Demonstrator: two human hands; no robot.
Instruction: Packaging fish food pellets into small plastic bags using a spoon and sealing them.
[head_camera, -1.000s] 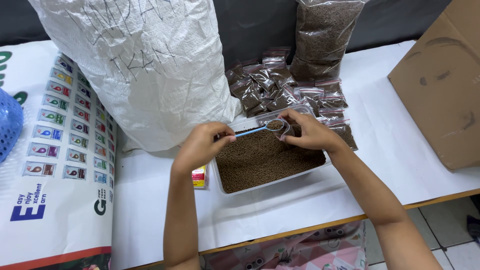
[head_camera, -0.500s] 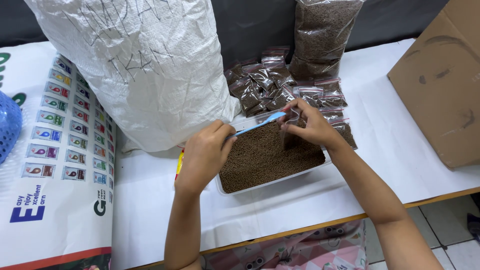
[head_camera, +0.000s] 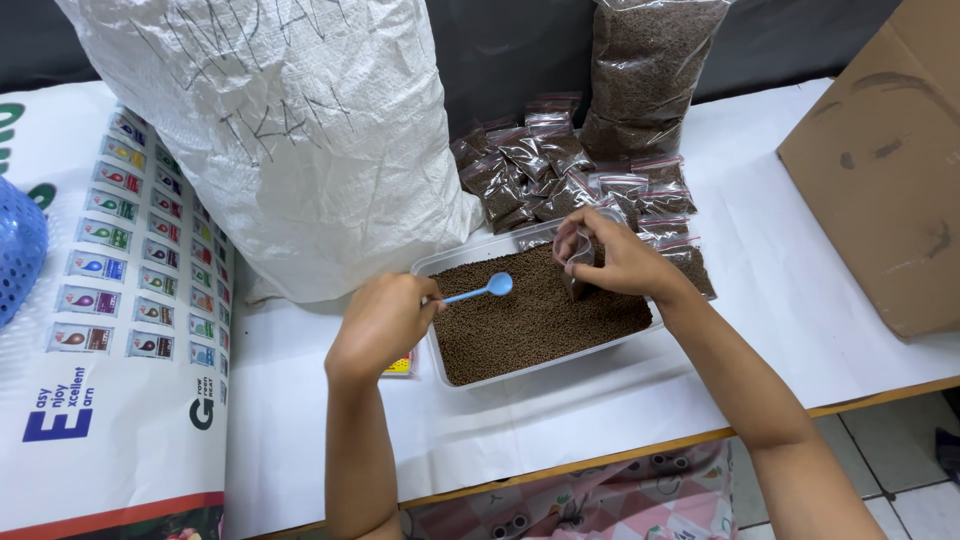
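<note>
Now: spoon over the tray, bag at its far edge

Right now my left hand (head_camera: 385, 320) has its fingers curled tight round the handle of a blue spoon (head_camera: 482, 291), whose bowl hangs just above the brown pellets in the clear tray (head_camera: 440, 262). My right hand (head_camera: 615, 255) pinches a small clear bag (head_camera: 580, 262) between thumb and fingers, its lower end touching the pellets at the tray's far right side. Behind the tray lies a heap of filled packets (head_camera: 560, 180); left of it leans a big white sack (head_camera: 290, 140). A cardboard box (head_camera: 880, 180) stands well right of the tray.
</note>
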